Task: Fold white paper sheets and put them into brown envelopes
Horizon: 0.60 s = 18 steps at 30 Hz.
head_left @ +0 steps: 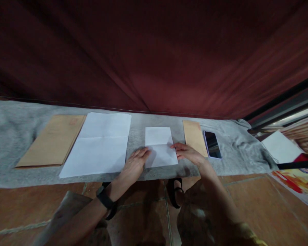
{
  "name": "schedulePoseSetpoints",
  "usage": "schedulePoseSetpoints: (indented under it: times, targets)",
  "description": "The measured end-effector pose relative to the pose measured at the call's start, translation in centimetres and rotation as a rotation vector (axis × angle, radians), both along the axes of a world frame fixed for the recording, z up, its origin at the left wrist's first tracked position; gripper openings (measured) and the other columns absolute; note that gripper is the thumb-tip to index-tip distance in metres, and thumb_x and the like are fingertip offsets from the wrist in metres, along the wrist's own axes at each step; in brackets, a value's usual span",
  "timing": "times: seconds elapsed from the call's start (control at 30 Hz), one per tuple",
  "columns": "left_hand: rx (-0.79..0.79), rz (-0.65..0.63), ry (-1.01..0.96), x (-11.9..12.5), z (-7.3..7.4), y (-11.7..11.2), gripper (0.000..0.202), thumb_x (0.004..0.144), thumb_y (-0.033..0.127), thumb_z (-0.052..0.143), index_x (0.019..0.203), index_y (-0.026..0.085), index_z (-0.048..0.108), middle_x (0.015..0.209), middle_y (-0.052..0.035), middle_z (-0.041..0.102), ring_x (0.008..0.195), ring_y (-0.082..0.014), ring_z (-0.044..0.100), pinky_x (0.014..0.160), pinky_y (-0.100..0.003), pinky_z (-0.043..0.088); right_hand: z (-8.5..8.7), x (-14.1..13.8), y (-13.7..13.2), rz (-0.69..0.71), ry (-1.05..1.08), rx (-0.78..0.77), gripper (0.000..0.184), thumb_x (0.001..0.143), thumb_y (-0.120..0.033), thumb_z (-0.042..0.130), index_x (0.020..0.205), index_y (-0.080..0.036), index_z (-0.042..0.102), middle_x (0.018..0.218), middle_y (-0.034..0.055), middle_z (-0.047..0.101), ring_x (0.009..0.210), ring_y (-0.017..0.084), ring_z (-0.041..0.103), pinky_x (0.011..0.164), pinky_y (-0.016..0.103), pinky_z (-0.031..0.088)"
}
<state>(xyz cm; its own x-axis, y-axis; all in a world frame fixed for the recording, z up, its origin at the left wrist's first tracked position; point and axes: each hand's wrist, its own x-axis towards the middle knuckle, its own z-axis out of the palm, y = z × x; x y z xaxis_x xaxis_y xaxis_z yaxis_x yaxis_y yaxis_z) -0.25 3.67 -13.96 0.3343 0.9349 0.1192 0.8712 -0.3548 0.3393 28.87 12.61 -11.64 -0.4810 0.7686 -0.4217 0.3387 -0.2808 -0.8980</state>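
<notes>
A grey cloth (10, 136) carries a large white sheet (99, 143) beside a large brown envelope (53, 140). At its middle lies the folded white paper (160, 145), with the left hand (135, 164) and right hand (188, 152) open and flat, fingertips on its side edges. A small brown envelope (194, 136) and phone (212, 144) lie just right.

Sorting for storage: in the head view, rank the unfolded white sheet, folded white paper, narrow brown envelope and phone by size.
1. unfolded white sheet
2. folded white paper
3. narrow brown envelope
4. phone, only a little smaller than the envelope
</notes>
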Motion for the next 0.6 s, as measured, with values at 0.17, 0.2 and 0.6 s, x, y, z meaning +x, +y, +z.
schedulePoseSetpoints:
  times: [0.17,0.2,0.6]
  targets:
    - [-0.039,-0.033,-0.016,-0.5,0.1,0.5,0.068,0.080,-0.008,0.040,0.141,0.017,0.058,0.148,-0.0112,0.057,0.134,-0.0241,0.055,0.115,-0.045,0.044,-0.8,0.4,0.0,0.206,-0.033,0.213,0.052,0.084,-0.020,0.064,0.135,-0.026,0.062,0.110,0.0016,0.076,0.096,0.019,0.073,0.089,0.035,0.059]
    - [-0.047,-0.038,-0.030,-0.6,0.2,0.6,0.068,0.080,-0.008,0.040,0.141,0.017,0.058,0.148,-0.0113,0.058,0.134,-0.0241,0.055,0.115,-0.046,0.044,-1.0,0.4,-0.1,0.237,-0.085,0.273,0.056,0.085,-0.018,0.062,0.141,-0.028,0.058,0.116,0.0013,0.075,0.098,0.019,0.072,0.091,0.036,0.059]
    - [-0.018,-0.085,-0.101,-1.7,-0.8,1.5,0.068,0.081,-0.005,0.041,0.143,0.020,0.057,0.148,-0.0095,0.058,0.136,-0.0216,0.054,0.117,-0.044,0.044,-0.9,-0.1,-1.0,0.348,-0.641,1.024,0.054,0.093,-0.013,0.057,0.143,-0.034,0.059,0.147,0.0098,0.054,0.132,0.032,0.051,0.113,0.053,0.043]
